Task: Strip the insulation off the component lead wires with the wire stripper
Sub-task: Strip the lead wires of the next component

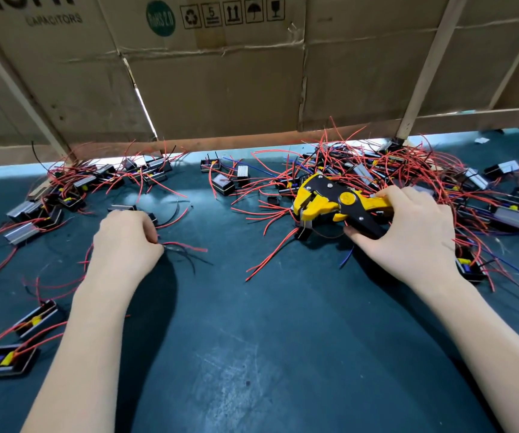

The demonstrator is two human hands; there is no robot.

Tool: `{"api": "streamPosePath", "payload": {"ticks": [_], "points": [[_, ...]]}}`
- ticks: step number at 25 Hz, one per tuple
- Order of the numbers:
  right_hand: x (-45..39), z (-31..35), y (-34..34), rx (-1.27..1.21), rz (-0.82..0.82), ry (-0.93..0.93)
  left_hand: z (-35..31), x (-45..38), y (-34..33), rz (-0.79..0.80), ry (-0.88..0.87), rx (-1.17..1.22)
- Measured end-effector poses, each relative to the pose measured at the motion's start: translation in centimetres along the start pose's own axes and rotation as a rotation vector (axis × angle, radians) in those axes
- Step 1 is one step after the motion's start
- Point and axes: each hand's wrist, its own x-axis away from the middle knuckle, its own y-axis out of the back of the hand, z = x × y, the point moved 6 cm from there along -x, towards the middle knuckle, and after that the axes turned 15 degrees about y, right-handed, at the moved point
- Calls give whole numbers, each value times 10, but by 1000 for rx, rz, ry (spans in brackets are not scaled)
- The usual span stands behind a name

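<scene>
Surface: dark teal bench mat [252, 339], scuffed pale in patches toward the near middle, with a bright strip of light along its far edge.
Backdrop: flattened brown cardboard cartons [220, 73] stand upright behind the bench, printed with "CAPACITORS", a green round sticker and a row of handling symbols; pale wooden slats [425, 64] lean across them.
Far left: a loose heap of boxed components [74, 195] with red leads, some with ribbed grey casings, spread toward the near-left corner, where two open black cases [17, 345] show yellow and blue parts inside.
Left hand [127, 242]: fingers curled, pinching a small bunch of red and black lead wires [183, 251] just above the mat; the wire ends fan out to the right of the fingertips.
Middle back: a few single components [223, 184] lie apart from one another.
Wire stripper [330, 198]: yellow and black, head pointing left with its jaws parted, raised over the edge of the right-hand heap.
Right hand [408, 232]: wrapped round the stripper's handles, thumb beneath.
Right: a dense tangle of components and red leads [408, 170], a few blue ones among them, reaching the far right edge.
</scene>
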Motion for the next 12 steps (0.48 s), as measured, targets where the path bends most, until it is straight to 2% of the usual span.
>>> {"api": "streamPosePath", "payload": {"ticks": [5, 9, 12], "points": [[0, -1, -1, 4, 9, 7, -22, 10, -7, 5, -128, 226], [-1, -2, -3, -1, 24, 0, -11, 9, -17, 6, -56, -57], [-1, -2, -4, -7, 37, 4, -14, 11, -16, 4, -77, -45]]}}
